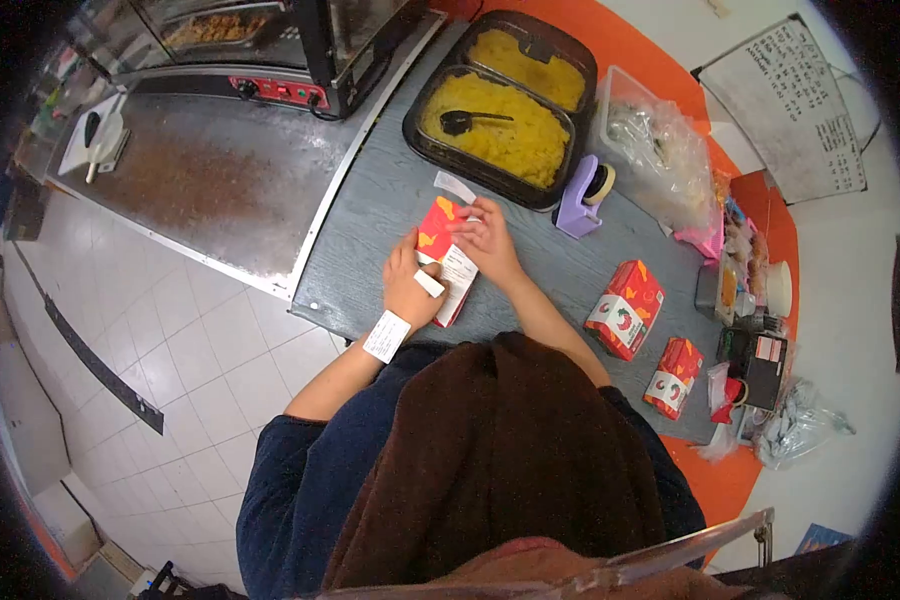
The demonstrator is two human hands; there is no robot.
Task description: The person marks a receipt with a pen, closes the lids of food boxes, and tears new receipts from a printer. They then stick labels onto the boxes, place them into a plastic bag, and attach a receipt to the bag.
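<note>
A red and yellow cardboard box point(437, 226) lies on the grey table between my hands, with a printed paper receipt point(457, 272) along its top. My left hand point(413, 287) grips the box from its left side, thumb near the receipt. One white paper slip point(429, 283) sticks to the back of that hand, and a printed label point(386, 336) lies across the wrist. My right hand point(488, 242) is over the box's right side, fingers bent. At its fingertips is a small white strip point(455, 187), its end seemingly pinched; the fingers partly hide the contact.
Beyond my hands stands a black tray point(420, 140) of yellow food with a black ladle point(458, 122). Right of it are a purple tape dispenser point(578, 205) and a plastic tub point(610, 120). Two red boxes point(625, 310) stand at right. A heated cabinet point(300, 60) is at left.
</note>
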